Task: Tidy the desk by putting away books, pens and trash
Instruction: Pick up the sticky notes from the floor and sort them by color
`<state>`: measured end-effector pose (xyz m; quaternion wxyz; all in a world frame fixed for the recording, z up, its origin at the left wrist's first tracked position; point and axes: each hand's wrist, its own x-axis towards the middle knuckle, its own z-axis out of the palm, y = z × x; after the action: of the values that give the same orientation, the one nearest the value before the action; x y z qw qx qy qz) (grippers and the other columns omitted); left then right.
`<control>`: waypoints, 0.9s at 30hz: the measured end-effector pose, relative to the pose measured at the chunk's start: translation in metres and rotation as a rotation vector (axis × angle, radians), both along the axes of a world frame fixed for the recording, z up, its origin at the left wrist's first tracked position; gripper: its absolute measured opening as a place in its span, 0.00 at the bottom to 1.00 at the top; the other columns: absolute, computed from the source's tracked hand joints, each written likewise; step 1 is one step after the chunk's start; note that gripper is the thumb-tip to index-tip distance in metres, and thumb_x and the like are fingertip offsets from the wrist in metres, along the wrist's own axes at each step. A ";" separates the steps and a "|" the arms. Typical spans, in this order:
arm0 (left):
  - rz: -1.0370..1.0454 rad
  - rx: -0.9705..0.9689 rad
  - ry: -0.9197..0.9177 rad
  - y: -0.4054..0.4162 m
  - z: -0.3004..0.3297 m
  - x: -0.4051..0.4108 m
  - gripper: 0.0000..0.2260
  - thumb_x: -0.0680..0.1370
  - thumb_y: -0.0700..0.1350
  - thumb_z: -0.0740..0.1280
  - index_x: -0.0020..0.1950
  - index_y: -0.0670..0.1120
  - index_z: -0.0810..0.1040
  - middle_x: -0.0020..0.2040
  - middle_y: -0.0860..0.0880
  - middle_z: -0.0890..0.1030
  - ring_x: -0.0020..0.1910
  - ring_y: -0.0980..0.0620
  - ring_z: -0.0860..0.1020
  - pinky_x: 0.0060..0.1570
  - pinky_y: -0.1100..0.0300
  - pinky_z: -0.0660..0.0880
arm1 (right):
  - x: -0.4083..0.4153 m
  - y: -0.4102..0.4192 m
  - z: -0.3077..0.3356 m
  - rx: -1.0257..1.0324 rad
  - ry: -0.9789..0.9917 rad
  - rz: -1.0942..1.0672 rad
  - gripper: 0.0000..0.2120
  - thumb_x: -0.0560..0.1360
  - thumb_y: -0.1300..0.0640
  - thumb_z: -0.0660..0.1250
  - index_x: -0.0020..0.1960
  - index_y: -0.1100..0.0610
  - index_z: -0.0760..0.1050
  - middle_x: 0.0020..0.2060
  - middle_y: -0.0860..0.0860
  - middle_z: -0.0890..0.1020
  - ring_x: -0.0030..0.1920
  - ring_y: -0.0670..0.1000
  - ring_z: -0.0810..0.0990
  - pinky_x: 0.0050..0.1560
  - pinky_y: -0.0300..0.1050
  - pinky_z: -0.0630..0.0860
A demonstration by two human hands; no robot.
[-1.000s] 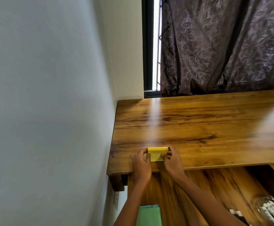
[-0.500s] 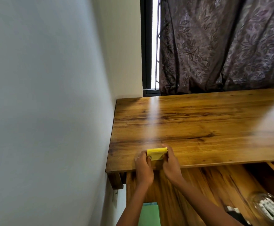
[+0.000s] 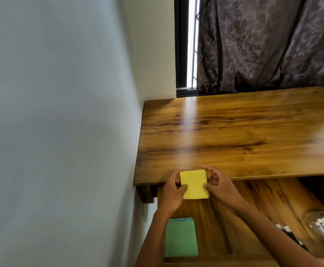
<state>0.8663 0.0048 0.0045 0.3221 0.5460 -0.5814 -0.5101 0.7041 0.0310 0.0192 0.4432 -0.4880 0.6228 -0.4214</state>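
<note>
While the left hand [image 3: 171, 191] and right hand [image 3: 218, 185] pinch opposite sides of the yellow pad [image 3: 194, 185] over the desk's [image 3: 234, 132] near edge, uneven grip could let it fall beside the green book [image 3: 180, 237] below.

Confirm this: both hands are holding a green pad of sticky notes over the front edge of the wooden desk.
Wrong on colour. In the head view the left hand and right hand hold a yellow pad of sticky notes over the front edge of the wooden desk. The green pad lies lower down, untouched.
</note>
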 end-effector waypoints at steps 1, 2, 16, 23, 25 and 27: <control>-0.042 0.033 -0.029 0.002 -0.001 0.003 0.22 0.77 0.35 0.64 0.68 0.50 0.67 0.61 0.47 0.76 0.52 0.56 0.75 0.46 0.64 0.78 | 0.000 0.004 -0.001 0.047 -0.025 0.008 0.24 0.72 0.73 0.64 0.63 0.54 0.70 0.54 0.52 0.79 0.54 0.50 0.78 0.48 0.39 0.77; -0.089 0.066 -0.056 0.005 -0.004 0.006 0.23 0.77 0.34 0.64 0.69 0.50 0.67 0.60 0.47 0.76 0.50 0.57 0.75 0.42 0.66 0.78 | 0.001 0.008 -0.005 0.104 -0.061 0.005 0.24 0.71 0.74 0.63 0.62 0.54 0.71 0.54 0.53 0.79 0.54 0.52 0.78 0.49 0.44 0.79; -0.366 0.119 -0.604 0.025 -0.027 0.019 0.18 0.80 0.37 0.59 0.69 0.48 0.71 0.67 0.47 0.74 0.65 0.49 0.73 0.59 0.60 0.70 | 0.037 0.054 -0.064 0.635 -0.008 0.183 0.20 0.73 0.68 0.65 0.61 0.53 0.71 0.49 0.52 0.78 0.45 0.50 0.79 0.38 0.40 0.79; -0.418 0.095 -0.656 0.030 -0.031 0.016 0.20 0.80 0.33 0.59 0.69 0.49 0.72 0.68 0.46 0.73 0.66 0.48 0.72 0.64 0.56 0.71 | 0.064 0.059 -0.067 0.554 0.071 0.235 0.20 0.79 0.66 0.56 0.70 0.55 0.64 0.51 0.51 0.77 0.48 0.49 0.78 0.42 0.40 0.78; -0.455 0.079 -0.684 0.030 -0.032 0.015 0.20 0.79 0.33 0.58 0.68 0.48 0.73 0.68 0.46 0.74 0.66 0.48 0.73 0.64 0.56 0.71 | 0.062 0.055 -0.062 0.554 0.069 0.292 0.19 0.79 0.66 0.55 0.68 0.56 0.66 0.46 0.50 0.77 0.45 0.49 0.78 0.39 0.39 0.75; -0.485 0.076 -0.724 0.030 -0.032 0.013 0.20 0.79 0.32 0.58 0.68 0.48 0.73 0.67 0.46 0.74 0.65 0.48 0.73 0.63 0.56 0.70 | 0.056 0.050 -0.060 0.564 0.064 0.337 0.17 0.79 0.66 0.55 0.66 0.57 0.68 0.47 0.49 0.78 0.46 0.47 0.78 0.41 0.37 0.76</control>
<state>0.8790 0.0346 -0.0277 -0.0520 0.5486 -0.7490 -0.3679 0.7601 0.0808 -0.0407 0.6045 -0.4554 0.6390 -0.1376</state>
